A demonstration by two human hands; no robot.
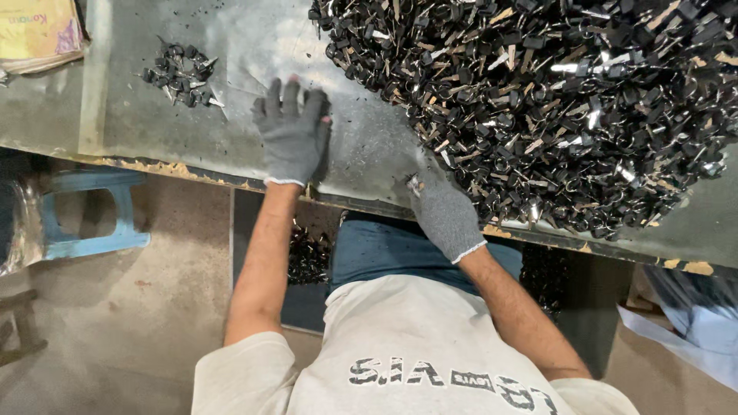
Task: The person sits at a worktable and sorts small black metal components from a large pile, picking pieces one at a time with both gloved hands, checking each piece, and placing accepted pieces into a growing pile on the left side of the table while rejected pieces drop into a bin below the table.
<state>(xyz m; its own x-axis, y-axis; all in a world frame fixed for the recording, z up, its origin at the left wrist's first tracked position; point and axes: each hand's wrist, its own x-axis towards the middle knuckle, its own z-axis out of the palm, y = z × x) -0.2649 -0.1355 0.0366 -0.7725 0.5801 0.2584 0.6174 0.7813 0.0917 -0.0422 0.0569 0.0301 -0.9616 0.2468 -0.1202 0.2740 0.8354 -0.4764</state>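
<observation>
My left hand (292, 138), in a grey knit glove, lies flat with fingers spread on the metal-topped table (138, 131); it holds nothing. A small heap of black-headed keys (181, 73) sits to its left. My right hand (444, 214), also gloved, rests at the table's near edge against the big pile of black-headed keys (553, 100). Its fingers are curled around what looks like a small shiny key at the pile's lower left rim.
A yellow packet (34, 31) lies at the far left corner. Under the table are a blue stool (92, 219), a dark bin holding more black pieces (307, 257), and a plastic bag (692, 315) at the right. The table's front edge is chipped.
</observation>
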